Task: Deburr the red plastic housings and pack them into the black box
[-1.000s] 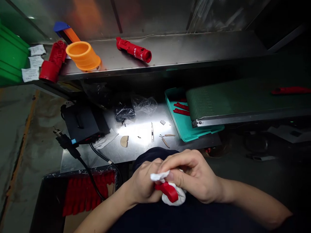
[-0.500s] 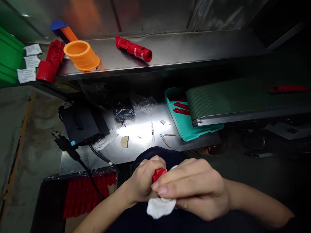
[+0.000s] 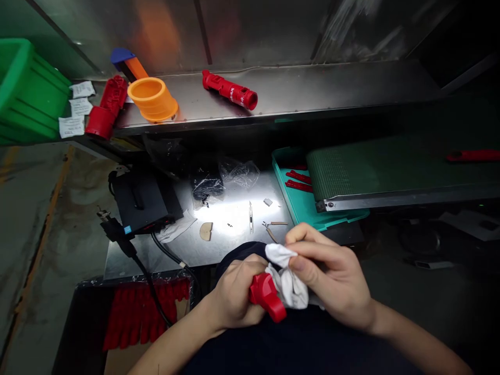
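My left hand (image 3: 234, 291) grips a glossy red plastic moulded part (image 3: 267, 298), whose end sticks out toward my right. My right hand (image 3: 332, 276) pinches a crumpled white cloth (image 3: 289, 281) between thumb and fingers. The cloth presses against the red part just beside my left hand. Part of the red piece is hidden by my left fingers and the cloth. Both hands are held above my dark lap, just in front of the steel table edge.
A steel worktable (image 3: 234, 224) holds small cutters (image 3: 273, 225), a black box (image 3: 142, 200) and plastic bags. A teal tray (image 3: 297, 195) of red pieces sits under a green conveyor belt (image 3: 371, 172). A red tube (image 3: 230, 91) and orange cup (image 3: 152, 99) stand on the upper steel shelf.
The white cloth has moved from below my hands up onto the red part. My right hand has shifted toward the cloth's top, and more of the red part shows. The view has tilted slightly.
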